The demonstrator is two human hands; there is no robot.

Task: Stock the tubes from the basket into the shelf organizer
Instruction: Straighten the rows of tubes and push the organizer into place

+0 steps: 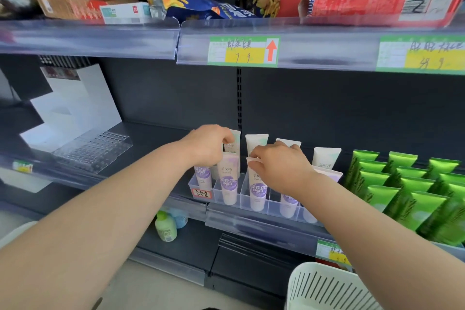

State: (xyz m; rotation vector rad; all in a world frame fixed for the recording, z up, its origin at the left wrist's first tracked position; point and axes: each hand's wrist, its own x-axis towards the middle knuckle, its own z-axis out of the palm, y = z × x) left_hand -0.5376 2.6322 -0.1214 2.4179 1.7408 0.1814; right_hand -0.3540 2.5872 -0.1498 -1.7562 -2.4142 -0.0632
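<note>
Slotted basket (pixel 327 287); L hand (pixel 208 143), R hand (pixel 281 166) pinch tubes (pixel 256 189).

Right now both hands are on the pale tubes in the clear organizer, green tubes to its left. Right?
Wrong side: in the head view the green tubes stand to the right of the clear organizer, not the left. The rest holds: the left hand and right hand are both on the pale tubes in it.
</note>
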